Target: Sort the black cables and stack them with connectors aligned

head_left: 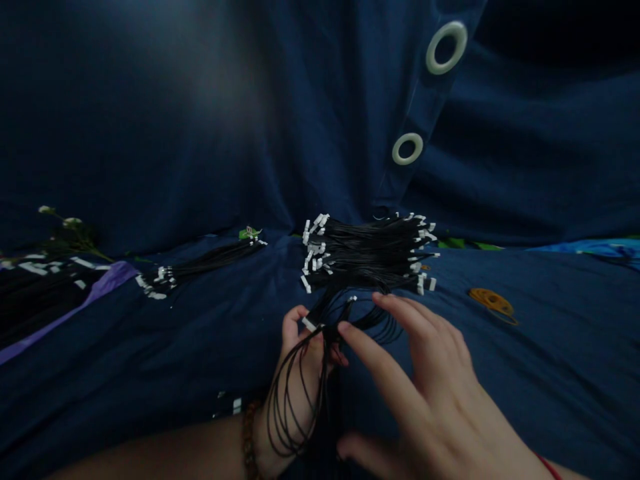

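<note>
The left hand (pixel 300 357) is clenched on a loop of black wires (pixel 293 413), with one white connector (pixel 309 324) by the thumb. The right hand (pixel 430 393) is released, fingers spread, just beside those wires, which run up into the largest of three bundles. That main bundle (pixel 370 253) lies on navy cloth (pixel 150 373) just ahead of the hands, a smaller bundle (pixel 210 261) sits to its left, and a third bundle (pixel 35 300) lies farther left. Two white eyelets (pixel 446 47) show above.

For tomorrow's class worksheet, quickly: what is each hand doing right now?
Left hand: closed, holding thin black wires.
Right hand: open, fingers spread, holding nothing.
</note>
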Tool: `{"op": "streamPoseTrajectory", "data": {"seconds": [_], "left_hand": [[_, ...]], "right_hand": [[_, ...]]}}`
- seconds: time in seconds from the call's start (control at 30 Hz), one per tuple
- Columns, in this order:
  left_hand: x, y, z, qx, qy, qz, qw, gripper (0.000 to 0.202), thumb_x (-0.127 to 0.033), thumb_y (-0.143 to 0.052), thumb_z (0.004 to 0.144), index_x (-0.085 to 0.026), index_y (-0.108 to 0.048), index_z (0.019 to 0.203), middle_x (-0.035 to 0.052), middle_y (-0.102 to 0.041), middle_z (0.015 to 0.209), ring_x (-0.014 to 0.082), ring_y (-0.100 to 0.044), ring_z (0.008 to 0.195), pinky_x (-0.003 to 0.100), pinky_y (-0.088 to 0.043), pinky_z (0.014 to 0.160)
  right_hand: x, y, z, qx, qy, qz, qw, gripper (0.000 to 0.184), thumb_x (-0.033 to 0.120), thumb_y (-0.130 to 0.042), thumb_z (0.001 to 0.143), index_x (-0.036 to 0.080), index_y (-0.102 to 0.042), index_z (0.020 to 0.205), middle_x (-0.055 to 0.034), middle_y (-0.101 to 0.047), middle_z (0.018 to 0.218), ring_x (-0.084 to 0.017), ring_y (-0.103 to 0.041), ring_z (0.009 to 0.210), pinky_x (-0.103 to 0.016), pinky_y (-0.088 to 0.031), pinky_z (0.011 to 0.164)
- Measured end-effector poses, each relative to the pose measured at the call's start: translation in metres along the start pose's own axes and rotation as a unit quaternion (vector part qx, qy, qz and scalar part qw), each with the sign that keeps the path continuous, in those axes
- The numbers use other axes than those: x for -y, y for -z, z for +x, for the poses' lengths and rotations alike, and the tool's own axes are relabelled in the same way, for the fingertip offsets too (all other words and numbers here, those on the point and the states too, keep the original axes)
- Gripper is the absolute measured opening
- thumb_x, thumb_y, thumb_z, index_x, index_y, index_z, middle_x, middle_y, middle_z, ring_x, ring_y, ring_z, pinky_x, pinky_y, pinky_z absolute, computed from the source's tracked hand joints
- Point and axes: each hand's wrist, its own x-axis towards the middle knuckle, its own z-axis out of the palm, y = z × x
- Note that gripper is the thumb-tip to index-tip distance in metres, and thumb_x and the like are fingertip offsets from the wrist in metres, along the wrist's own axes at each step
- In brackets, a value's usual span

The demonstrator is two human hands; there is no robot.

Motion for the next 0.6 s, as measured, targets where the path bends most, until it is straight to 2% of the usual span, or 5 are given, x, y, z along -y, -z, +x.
{"op": "streamPoseTrajectory", "data": {"seconds": [0.17, 0.3, 0.4, 0.5, 0.6], "left_hand": [[-0.0001, 0.0001, -0.002, 0.012, -0.037, 0.024, 0.999, 0.045, -0.032, -0.049, 0.082, -0.03, -0.022, 0.118, -0.0023, -0.052, 0.071, 0.0095, -0.053, 0.064, 0.02, -0.045, 0.064], [0.0057, 0.002, 0.0005, 0.018, -0.041, 0.009, 0.999, 0.046, -0.031, -0.049, 0.083, -0.033, -0.022, 0.12, -0.0029, -0.052, 0.071, 0.0089, -0.052, 0.062, 0.022, -0.045, 0.065], [0.0068, 0.0026, 0.0007, 0.018, -0.036, 0.001, 0.999, 0.046, -0.031, -0.05, 0.083, -0.034, -0.022, 0.119, -0.0014, -0.054, 0.077, 0.0093, -0.054, 0.064, 0.023, -0.045, 0.066], [0.005, 0.0014, -0.0004, 0.018, -0.038, 0.006, 0.999, 0.045, -0.031, -0.05, 0.083, -0.033, -0.023, 0.12, -0.0011, -0.054, 0.078, 0.0101, -0.055, 0.067, 0.023, -0.046, 0.067], [0.0023, -0.0006, 0.0006, 0.017, -0.04, 0.011, 0.999, 0.041, -0.027, -0.048, 0.084, -0.029, -0.024, 0.117, -0.0014, -0.053, 0.076, 0.0093, -0.055, 0.067, 0.02, -0.046, 0.064]], "right_hand": [[-0.0002, 0.0017, 0.0004, -0.016, -0.004, -0.033, 0.999, 0.067, 0.047, -0.064, 0.066, 0.012, -0.049, 0.122, -0.0222, -0.046, 0.121, -0.038, -0.041, 0.11, -0.054, -0.035, 0.083], [-0.0009, -0.0017, -0.0005, 0.007, -0.026, -0.048, 0.999, 0.075, 0.053, -0.063, 0.065, 0.011, -0.047, 0.125, -0.0234, -0.043, 0.126, -0.04, -0.036, 0.116, -0.054, -0.03, 0.087], [-0.0025, -0.001, 0.0011, 0.008, -0.029, -0.055, 0.998, 0.072, 0.052, -0.063, 0.065, 0.011, -0.049, 0.123, -0.0235, -0.045, 0.125, -0.04, -0.037, 0.116, -0.054, -0.029, 0.087], [-0.0023, 0.0042, 0.0045, -0.012, -0.032, -0.046, 0.998, 0.064, 0.048, -0.063, 0.066, 0.012, -0.054, 0.117, -0.0205, -0.053, 0.112, -0.038, -0.045, 0.106, -0.052, -0.034, 0.081], [0.0037, 0.0038, 0.0035, -0.01, -0.028, 0.018, 0.999, 0.049, 0.041, -0.063, 0.069, 0.015, -0.057, 0.11, -0.0131, -0.058, 0.1, -0.029, -0.052, 0.09, -0.044, -0.042, 0.073]]}}
